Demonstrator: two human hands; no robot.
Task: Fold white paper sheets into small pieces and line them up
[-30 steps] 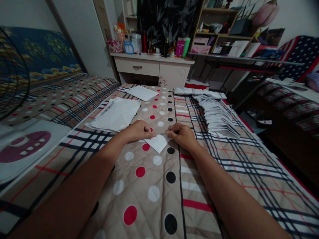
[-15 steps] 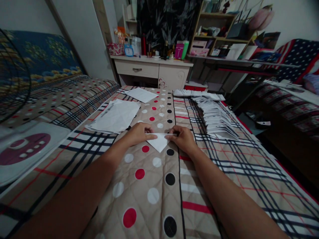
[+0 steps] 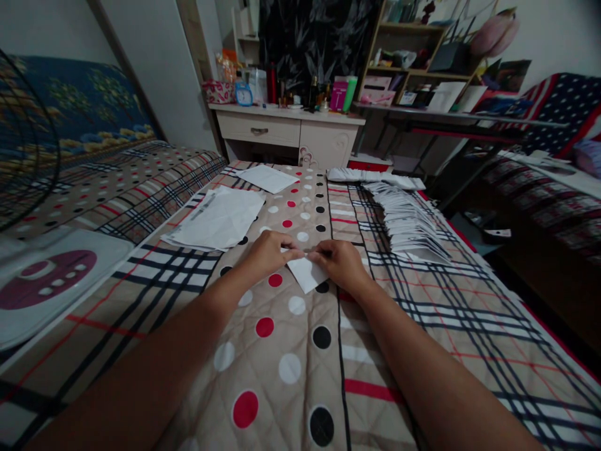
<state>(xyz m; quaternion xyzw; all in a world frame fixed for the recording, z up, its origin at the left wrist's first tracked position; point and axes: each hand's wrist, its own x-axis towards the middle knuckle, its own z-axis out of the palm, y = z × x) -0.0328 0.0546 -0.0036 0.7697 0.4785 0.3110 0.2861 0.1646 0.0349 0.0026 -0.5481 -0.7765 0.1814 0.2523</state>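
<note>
A small piece of folded white paper (image 3: pixel 306 274) is held just above the quilt, one pointed corner toward me. My left hand (image 3: pixel 275 252) pinches its upper left edge between thumb and fingers. From the other side my right hand (image 3: pixel 342 263) pinches the same upper edge, its thumb tip almost meeting the left thumb. Both hands cover the paper's side corners. Beyond my left hand lies a stack of white sheets (image 3: pixel 220 216), with more white paper (image 3: pixel 267 178) behind it. To the right of my right hand, a long row of folded white papers (image 3: pixel 413 222) overlaps on the quilt.
The quilt (image 3: pixel 263 376) is dotted and plaid. At left lies a white plastic package (image 3: pixel 51 275) with a maroon print, near a wire fan guard (image 3: pixel 54 144). Another white bundle (image 3: pixel 375 178) lies at the far edge, before a white dresser (image 3: pixel 282 128) crowded with bottles.
My hands have drawn together along the paper's upper edge, the thumbs now nearly touching. The paper's lower point has shifted slightly right and toward me.
</note>
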